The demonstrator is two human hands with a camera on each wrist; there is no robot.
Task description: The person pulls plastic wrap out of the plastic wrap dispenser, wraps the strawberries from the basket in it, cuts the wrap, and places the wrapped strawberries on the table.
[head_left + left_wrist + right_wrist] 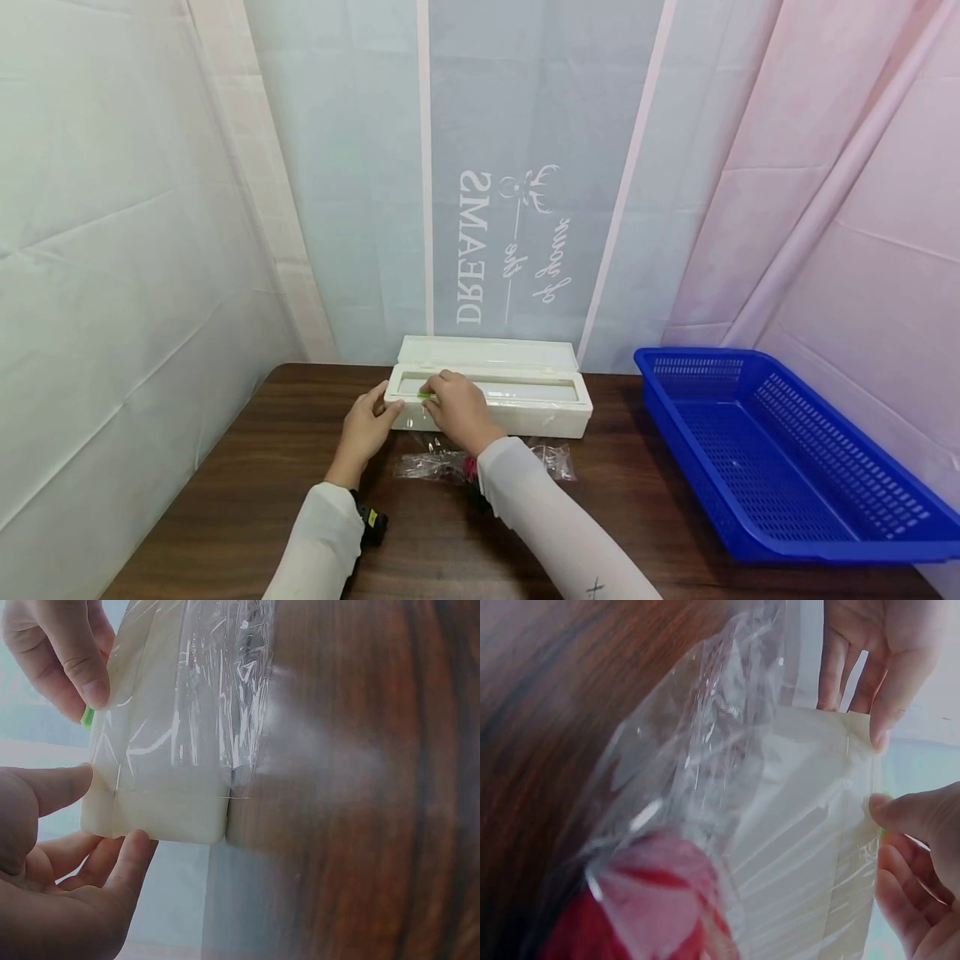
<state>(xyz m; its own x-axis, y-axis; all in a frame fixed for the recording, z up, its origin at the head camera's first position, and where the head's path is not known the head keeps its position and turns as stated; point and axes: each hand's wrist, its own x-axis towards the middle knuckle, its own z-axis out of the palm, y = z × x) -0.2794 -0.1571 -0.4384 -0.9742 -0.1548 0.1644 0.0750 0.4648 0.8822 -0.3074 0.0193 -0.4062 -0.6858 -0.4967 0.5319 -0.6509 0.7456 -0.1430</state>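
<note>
A long white cling film dispenser (517, 422) stands on the table, its lid (487, 352) tilted open at the back. My left hand (367, 432) grips the dispenser's left end, thumb on the front edge and fingers around the corner, as the left wrist view also shows. Close beside it, my right hand (461, 408) pinches a small green slide cutter (425, 395) on the front rim. Clear cling film (206, 690) drapes over the front face and spreads crinkled onto the table. Most of the green cutter is hidden by fingertips.
A blue perforated plastic basket (678, 454) stands at the right of the brown wooden table (247, 475). Fabric curtains (360, 208) hang behind and on both sides. A red item (656, 900), blurred, is near the right wrist against the film.
</note>
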